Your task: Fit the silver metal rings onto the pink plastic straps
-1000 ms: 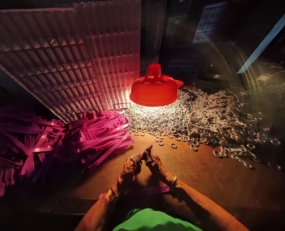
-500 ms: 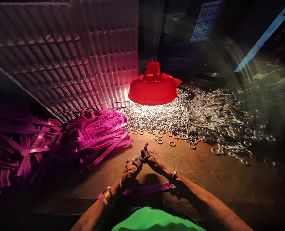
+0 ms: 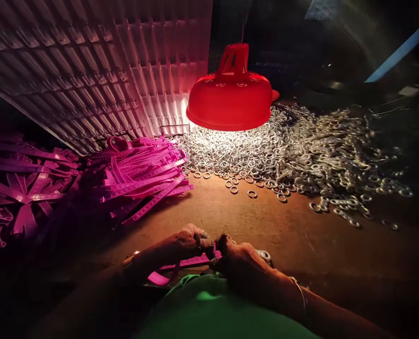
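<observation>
Both hands are close together low in the middle, just in front of the green clothing (image 3: pixel 209 301). My left hand (image 3: pixel 191 238) is closed, its wrapped fingertips pinching a pink strap (image 3: pixel 197 260). Closed on the same strap, my right hand (image 3: pixel 242 258) has dark wrapping on its fingers too. A looped end of the strap hangs below my left hand. Metal rings (image 3: pixel 265 255) show just beyond the right hand; whether it touches them I cannot tell. The strap's part between the fingers is mostly hidden.
A red lamp (image 3: pixel 230 101) hangs low over a wide heap of metal rings (image 3: pixel 301 146). Pink straps (image 3: pixel 145 174) are piled at the left of the wooden table (image 3: pixel 209 207). A ribbed translucent panel (image 3: pixel 124 70) stands behind them. Loose rings lie along the heap's front edge.
Both hands have come down toward the body and taken hold of the pink strap, which lay on the table below them. The view has shifted, so the lamp looks higher and larger.
</observation>
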`<state>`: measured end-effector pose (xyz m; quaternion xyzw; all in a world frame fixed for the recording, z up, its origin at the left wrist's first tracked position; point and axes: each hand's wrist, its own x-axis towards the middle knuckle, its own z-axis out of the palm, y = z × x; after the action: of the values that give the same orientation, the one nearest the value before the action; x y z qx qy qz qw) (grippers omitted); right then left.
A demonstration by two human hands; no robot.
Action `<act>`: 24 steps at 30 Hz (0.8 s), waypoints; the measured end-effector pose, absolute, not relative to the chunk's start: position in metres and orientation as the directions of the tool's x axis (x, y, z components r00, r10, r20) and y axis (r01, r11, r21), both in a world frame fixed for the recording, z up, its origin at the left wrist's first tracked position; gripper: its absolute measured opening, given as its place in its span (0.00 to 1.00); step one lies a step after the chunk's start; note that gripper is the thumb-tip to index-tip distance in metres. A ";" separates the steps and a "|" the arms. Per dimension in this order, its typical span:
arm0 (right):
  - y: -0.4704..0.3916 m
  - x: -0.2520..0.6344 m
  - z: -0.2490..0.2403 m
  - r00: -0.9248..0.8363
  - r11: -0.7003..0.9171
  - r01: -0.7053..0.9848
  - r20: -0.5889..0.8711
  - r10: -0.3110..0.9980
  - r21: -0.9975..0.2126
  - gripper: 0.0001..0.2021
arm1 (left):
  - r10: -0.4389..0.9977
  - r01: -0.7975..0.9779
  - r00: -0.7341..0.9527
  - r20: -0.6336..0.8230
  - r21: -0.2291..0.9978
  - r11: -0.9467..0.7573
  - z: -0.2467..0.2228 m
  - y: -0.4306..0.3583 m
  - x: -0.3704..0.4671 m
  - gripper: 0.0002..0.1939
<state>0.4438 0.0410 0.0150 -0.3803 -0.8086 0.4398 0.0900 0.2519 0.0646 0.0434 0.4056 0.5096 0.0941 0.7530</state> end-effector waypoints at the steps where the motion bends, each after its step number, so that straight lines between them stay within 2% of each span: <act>1: 0.033 0.445 0.015 -0.676 0.334 0.561 -0.186 0.713 -0.757 0.04 | 0.548 0.259 0.497 -0.673 0.718 0.646 0.041 0.058 0.252 0.21; 3: 0.022 0.447 0.015 -0.668 0.367 0.569 -0.153 0.728 -0.736 0.04 | 0.524 0.188 0.574 -0.630 0.724 0.664 0.037 0.044 0.253 0.22; 6: 0.013 0.448 0.013 -0.673 0.326 0.491 -0.114 0.730 -0.808 0.08 | 0.491 0.110 0.615 -0.617 0.683 0.722 0.039 0.027 0.255 0.22; 9: 0.008 0.445 0.010 -0.646 0.139 0.386 -0.160 0.746 -0.912 0.11 | 0.583 0.051 0.572 -0.577 0.735 0.677 0.043 0.014 0.258 0.21; 12: 0.006 0.442 0.008 -0.624 -0.007 0.328 -0.222 0.749 -0.945 0.08 | 0.689 -0.057 0.519 -0.506 0.784 0.618 0.039 0.006 0.262 0.20; 17: 0.017 0.445 0.017 -0.717 0.077 0.353 -0.217 0.662 -0.932 0.06 | 0.645 -0.193 0.486 -0.590 0.647 0.737 0.024 0.004 0.271 0.22; 22: 0.032 0.443 0.026 -0.742 0.143 0.541 -0.389 0.546 -0.829 0.09 | 0.617 -0.229 0.521 -0.590 0.599 0.767 0.025 0.013 0.271 0.21; 24: 0.039 0.440 0.028 -0.751 0.182 0.556 -0.397 0.528 -0.811 0.10 | 0.601 -0.222 0.532 -0.597 0.586 0.779 0.028 0.017 0.270 0.20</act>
<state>0.4402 0.0393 0.0276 -0.3525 -0.7686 0.5336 -0.0135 0.2700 0.0170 0.0277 0.2265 0.4181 0.2432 0.8454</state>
